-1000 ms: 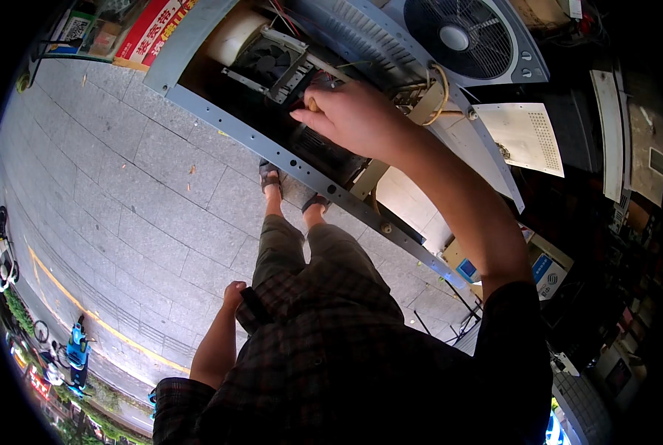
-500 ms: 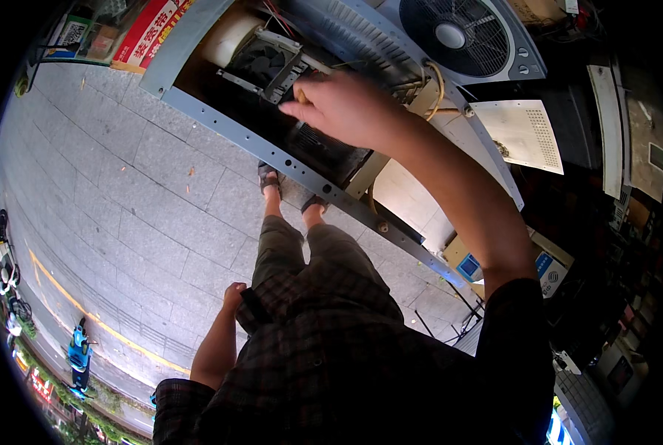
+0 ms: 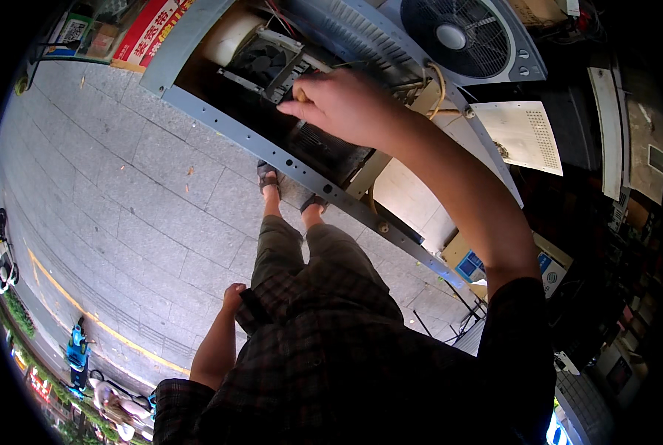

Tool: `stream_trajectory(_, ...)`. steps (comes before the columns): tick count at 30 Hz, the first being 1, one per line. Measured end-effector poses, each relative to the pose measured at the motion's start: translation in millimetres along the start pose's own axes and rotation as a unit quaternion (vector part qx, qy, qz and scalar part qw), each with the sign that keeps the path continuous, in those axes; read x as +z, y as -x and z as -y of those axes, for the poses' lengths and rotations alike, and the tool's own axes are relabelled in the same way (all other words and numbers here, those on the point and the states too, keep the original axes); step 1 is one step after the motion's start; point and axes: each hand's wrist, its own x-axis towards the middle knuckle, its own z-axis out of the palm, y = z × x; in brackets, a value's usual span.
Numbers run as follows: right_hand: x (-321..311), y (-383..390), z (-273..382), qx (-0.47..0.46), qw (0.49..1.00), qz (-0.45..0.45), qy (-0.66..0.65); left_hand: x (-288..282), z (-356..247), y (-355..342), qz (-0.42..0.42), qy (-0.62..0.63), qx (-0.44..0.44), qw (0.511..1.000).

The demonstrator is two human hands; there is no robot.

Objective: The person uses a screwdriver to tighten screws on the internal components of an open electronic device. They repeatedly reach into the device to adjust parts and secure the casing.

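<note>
My right hand reaches over the open metal cabinet. Its fingers are closed around a small yellow-brown handle; the rest of that tool is hidden by the hand and the dark interior. Right beside the fingertips sits a small black fan in a pale metal bracket. Behind the fan lies a whitish cylinder. Down at my left side, my left hand is closed next to the hem of my dark checked shirt. What it grips, if anything, cannot be made out.
A grey box fan lies at the upper right, near a perforated beige panel. A cardboard box stands under my right arm. Paving stretches left toward a road with a blue scooter.
My right hand has shifted only slightly, still closed on the handle inside the cabinet. A person on a two-wheeler has come into view at the lower left.
</note>
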Motion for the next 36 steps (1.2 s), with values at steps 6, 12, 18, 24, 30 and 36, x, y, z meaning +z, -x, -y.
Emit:
stream_trajectory(6, -0.6, 3.2, -2.1, -0.018, 0.999, 0.036, 0.011, 3.4, 17.9, -1.8, -0.004, -0.021, 0.012, 1.0)
stream_trajectory(12, -3.3, 7.5, 0.6, -0.016, 0.999, 0.045, 0.015, 7.0, 34.9, -5.3, -0.014, -0.017, -0.01, 1.0)
stream_trajectory(18, -6.1, 10.8, -3.4, 0.0, 0.997, 0.077, -0.003, 2.4, 27.1, -9.3, 0.008, 0.045, -0.059, 0.997)
stream_trajectory(24, -6.8, 7.2, -9.1, 0.005, 0.999, 0.024, -0.041, 6.6, 28.1, -9.8, -0.003, 0.056, -0.064, 0.996)
stream_trajectory(30, -10.0, 10.9, -9.3, 0.0, 0.998, 0.048, -0.037, 2.1, 29.1, -16.0, 0.04, -0.048, -0.006, 0.998)
stream_trajectory(36, -17.6, 13.1, -11.5, 0.012, 0.994, 0.109, 0.015, 8.6, 21.3, -10.8, -0.037, -0.022, 0.046, 0.998)
